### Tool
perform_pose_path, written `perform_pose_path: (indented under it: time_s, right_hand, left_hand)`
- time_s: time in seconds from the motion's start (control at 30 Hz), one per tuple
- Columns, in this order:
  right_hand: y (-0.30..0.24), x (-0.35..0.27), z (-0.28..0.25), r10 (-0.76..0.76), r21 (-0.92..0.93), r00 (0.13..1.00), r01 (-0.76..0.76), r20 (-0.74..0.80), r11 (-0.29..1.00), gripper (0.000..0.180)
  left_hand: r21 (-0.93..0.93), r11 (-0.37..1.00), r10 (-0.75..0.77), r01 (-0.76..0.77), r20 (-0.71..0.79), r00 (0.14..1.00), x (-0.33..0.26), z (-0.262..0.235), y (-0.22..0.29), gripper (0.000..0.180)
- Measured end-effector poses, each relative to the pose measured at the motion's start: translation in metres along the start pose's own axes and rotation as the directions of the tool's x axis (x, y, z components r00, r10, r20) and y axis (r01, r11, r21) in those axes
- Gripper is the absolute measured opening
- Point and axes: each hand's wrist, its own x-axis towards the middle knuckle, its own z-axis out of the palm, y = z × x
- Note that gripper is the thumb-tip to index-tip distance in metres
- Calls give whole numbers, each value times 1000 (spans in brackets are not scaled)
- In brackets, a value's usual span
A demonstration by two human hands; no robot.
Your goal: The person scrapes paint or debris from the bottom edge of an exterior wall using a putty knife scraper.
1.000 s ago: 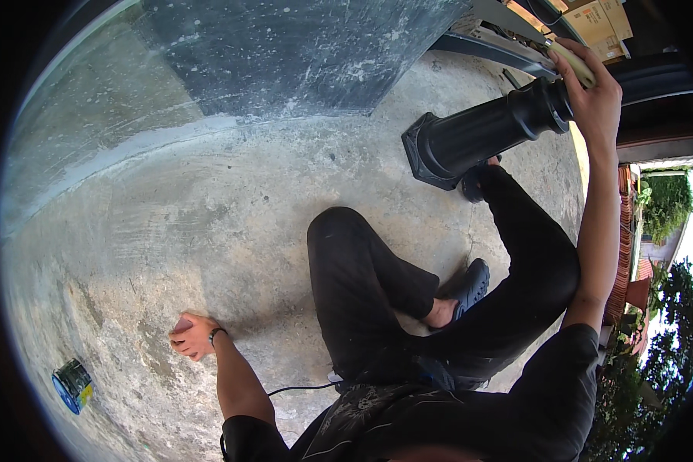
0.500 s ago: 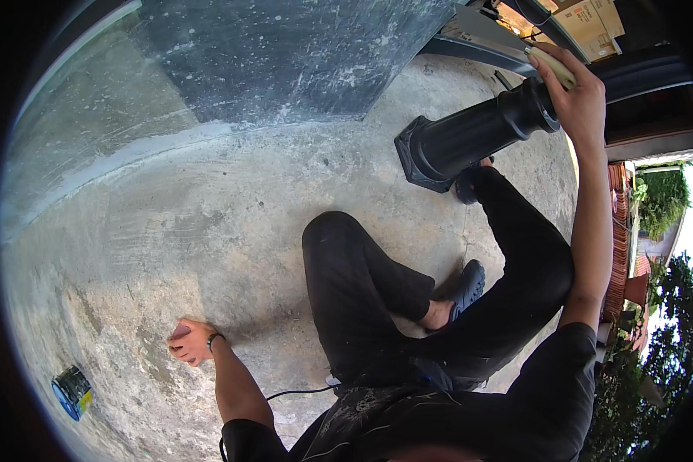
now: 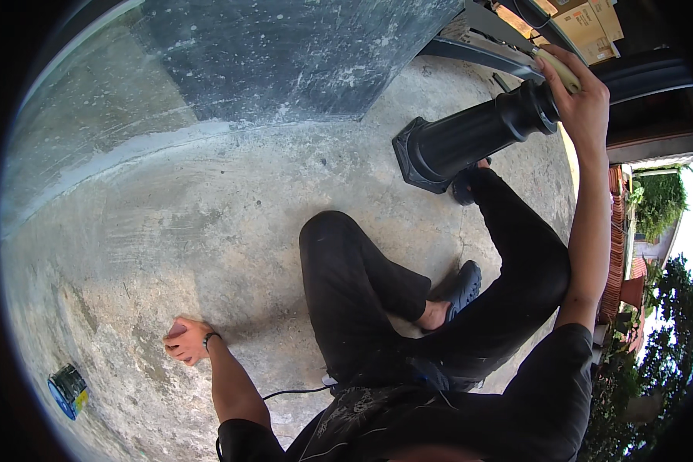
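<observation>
My left hand is low over the concrete floor at the left, fingers bent round a small pinkish-brown piece whose kind I cannot make out. At the upper right, my right hand grips the cream handle of a putty knife, beside the top of a black ribbed post. The knife's flat grey blade widens away from my fingers, toward the dark wall panel. Part of the handle is hidden in my palm.
A small blue-and-black tin lies on the floor at the far left. Ahead rises a dark, speckled wall panel. Cardboard boxes are at the top right. My bent legs and a dark clog occupy the middle; a cable runs by my waist.
The putty knife has shifted slightly to the right, its blade tilted a little more upright. My left hand has barely moved, and the view has drifted slightly.
</observation>
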Motion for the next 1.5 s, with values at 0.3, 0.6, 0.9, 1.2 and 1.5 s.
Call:
perform_pose_path:
  time_s: [0.3, 0.6, 0.9, 1.2, 1.5]
  right_hand:
    - [9, -1, 4, -51, 3, 997, 52, -51, 999, 29]
    - [9, 1, 2, -86, -39, 996, 85, -39, 996, 27]
    - [0, -2, -3, 127, 66, 991, -130, 43, 989, 31]
    - [-11, 3, 15, -59, 258, 984, 102, -169, 961, 29]
    - [-28, 17, 24, 11, 421, 998, 16, -61, 907, 23]
  left_hand:
    - [-4, 1000, -3, 3, -18, 1000, 0, 0, 1, 70]
    - [-11, 1000, -7, 7, -12, 1000, 1, 3, 1, 71]
    - [-12, 1000, -4, 4, -24, 1000, 0, 2, 0, 70]
    - [3, 1000, -10, 10, -30, 999, 1, 4, -1, 71]
    - [9, 1000, -8, 8, -38, 999, 1, 4, -1, 71]
